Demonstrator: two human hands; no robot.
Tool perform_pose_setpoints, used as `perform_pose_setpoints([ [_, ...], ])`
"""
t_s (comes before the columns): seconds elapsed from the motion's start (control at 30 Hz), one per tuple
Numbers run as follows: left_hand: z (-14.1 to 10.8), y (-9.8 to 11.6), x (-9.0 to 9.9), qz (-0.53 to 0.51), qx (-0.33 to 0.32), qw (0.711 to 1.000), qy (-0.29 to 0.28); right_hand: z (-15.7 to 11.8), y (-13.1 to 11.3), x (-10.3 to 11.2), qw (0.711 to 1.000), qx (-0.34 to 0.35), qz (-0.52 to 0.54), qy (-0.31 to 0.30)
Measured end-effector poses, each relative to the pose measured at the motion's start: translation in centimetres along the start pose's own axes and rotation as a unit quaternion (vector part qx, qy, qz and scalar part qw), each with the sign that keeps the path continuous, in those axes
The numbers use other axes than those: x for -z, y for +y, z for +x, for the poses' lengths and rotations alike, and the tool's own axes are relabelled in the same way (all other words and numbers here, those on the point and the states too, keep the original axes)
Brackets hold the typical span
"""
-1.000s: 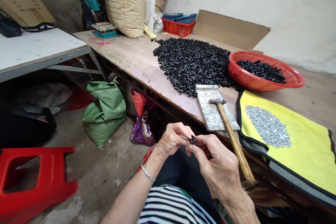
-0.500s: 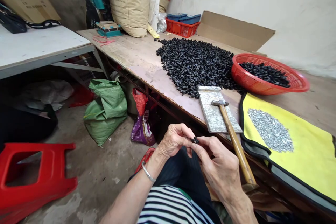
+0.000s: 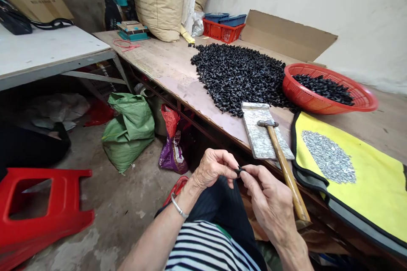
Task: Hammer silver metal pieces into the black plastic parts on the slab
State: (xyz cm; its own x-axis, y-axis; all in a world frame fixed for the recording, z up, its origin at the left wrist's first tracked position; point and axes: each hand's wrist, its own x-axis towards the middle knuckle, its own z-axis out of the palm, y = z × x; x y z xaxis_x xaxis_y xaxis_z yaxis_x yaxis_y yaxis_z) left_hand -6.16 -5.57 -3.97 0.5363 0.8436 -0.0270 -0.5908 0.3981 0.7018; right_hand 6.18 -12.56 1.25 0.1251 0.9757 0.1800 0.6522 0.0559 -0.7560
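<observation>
Small black plastic part sits pinched between the fingers of left hand and right hand, just off the near edge of the worn wooden table. Risk: a slipped pinch could drop it onto the grey concrete floor.

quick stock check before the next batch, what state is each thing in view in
left hand, pinching the small black piece
right hand, pinching the same piece from the other side
pile of black pieces, loose, spread over the bench
red basket, holding a heap of black pieces
hammer, lying across the stone slab
yellow cloth, lying flat under a pile of silver bits
</observation>
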Motion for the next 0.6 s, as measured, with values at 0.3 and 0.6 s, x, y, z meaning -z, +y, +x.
perform_pose_setpoints([
  [0.3, -0.07, 0.12, -0.06, 0.038, 0.029, 0.999, 0.011, 0.41, 0.55, -0.17, 0.904, -0.250, 0.342, -0.059],
  [0.6, 0.07, 0.16, -0.35, 0.042, 0.053, 0.997, 0.026, 0.85, 0.78, 0.03, 0.899, -0.260, 0.342, -0.084],
])
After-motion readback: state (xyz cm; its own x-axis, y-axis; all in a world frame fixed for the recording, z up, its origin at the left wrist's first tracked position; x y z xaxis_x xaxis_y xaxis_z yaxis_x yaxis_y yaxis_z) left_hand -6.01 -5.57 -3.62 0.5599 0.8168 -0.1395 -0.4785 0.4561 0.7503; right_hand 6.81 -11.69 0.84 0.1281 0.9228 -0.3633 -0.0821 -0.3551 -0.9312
